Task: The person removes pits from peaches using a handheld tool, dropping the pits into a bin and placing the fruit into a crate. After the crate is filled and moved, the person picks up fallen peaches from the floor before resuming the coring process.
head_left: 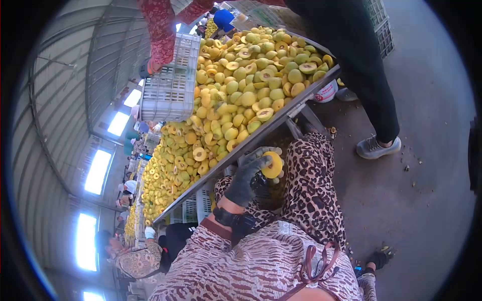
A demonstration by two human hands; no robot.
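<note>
My left hand (243, 181), in a dark glove with paler grey fingers, is closed around a yellow peach half (271, 165). It is held above my leopard-print lap, close to the table's edge. A black band circles that wrist. Low on the right, out past my side, is my right hand (379, 259), small and dark-gloved below a striped sleeve; I cannot tell how its fingers are set. In front of me, a large heap of halved yellow peaches (236, 100) covers the table, some with the reddish pit hollow or cut face showing.
The table's metal edge (246, 145) runs diagonally before me. A white plastic crate (170, 80) stands on the peaches, with a person's arm beside it. Another person's dark-trousered leg (371, 75) stands on the right. Fruit scraps dot the grey floor (422, 200). Several people work farther along the table.
</note>
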